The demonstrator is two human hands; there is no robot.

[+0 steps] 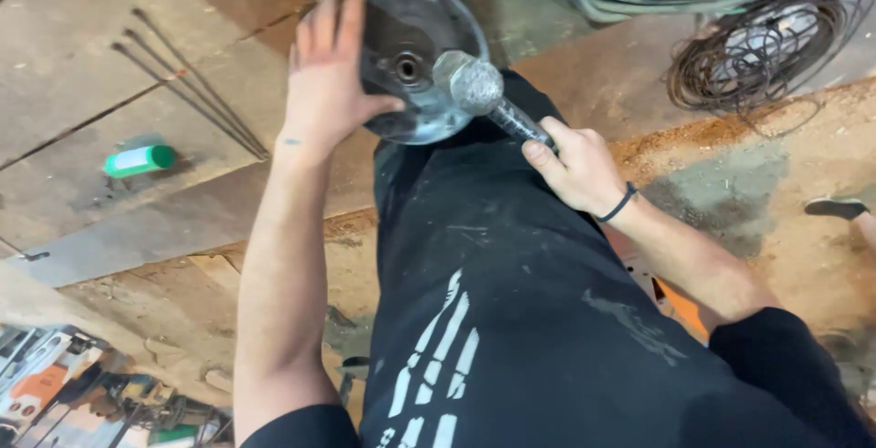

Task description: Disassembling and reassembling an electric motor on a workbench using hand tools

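Head view: the left hand (pixel 330 74), fingers spread flat, steadies a round metal disc (pixel 415 60) on the knee, while the right hand (pixel 575 167), fist closed round the handle, holds a hammer (pixel 476 90) whose shaft runs toward 10 o'clock, its head touching the disc's hub. Thin rods (pixel 187 92) and a green-capped tube (pixel 139 160) lie on the floor at 9 o'clock; wire coils (pixel 757 46) at 2 o'clock, well apart.
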